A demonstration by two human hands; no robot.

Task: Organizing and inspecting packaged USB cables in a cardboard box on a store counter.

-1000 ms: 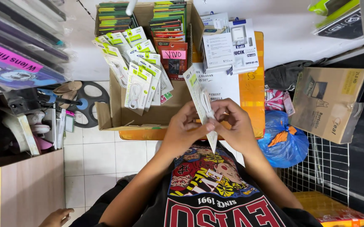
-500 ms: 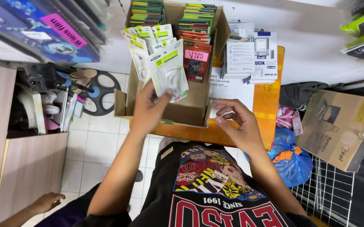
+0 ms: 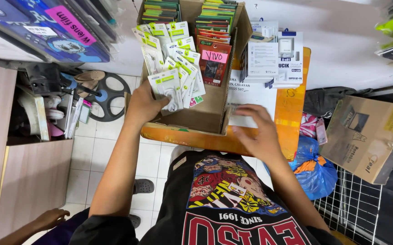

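Observation:
My left hand (image 3: 143,105) grips a white-and-green blister pack (image 3: 167,89) at the front of a row of like packs inside an open cardboard box (image 3: 205,119). The box sits on an orange stool top (image 3: 291,113). My right hand (image 3: 259,131) lies flat, fingers spread, over a clear plastic sleeve (image 3: 241,119) on a white sheet beside the box. Behind the packs stand orange and green flat packages (image 3: 213,59) in rows.
White charger boxes (image 3: 272,54) stand on the stool's far side. A brown carton (image 3: 369,136) and a blue plastic bag (image 3: 315,170) lie right. Left is a wooden cabinet (image 3: 28,177) with clutter and a tape reel. Another person's hand (image 3: 51,218) shows at bottom left.
A second ago both hands held a long pack in front of me. The left hand then carried it to the box's row; the right hand dropped onto the sleeve beside the box.

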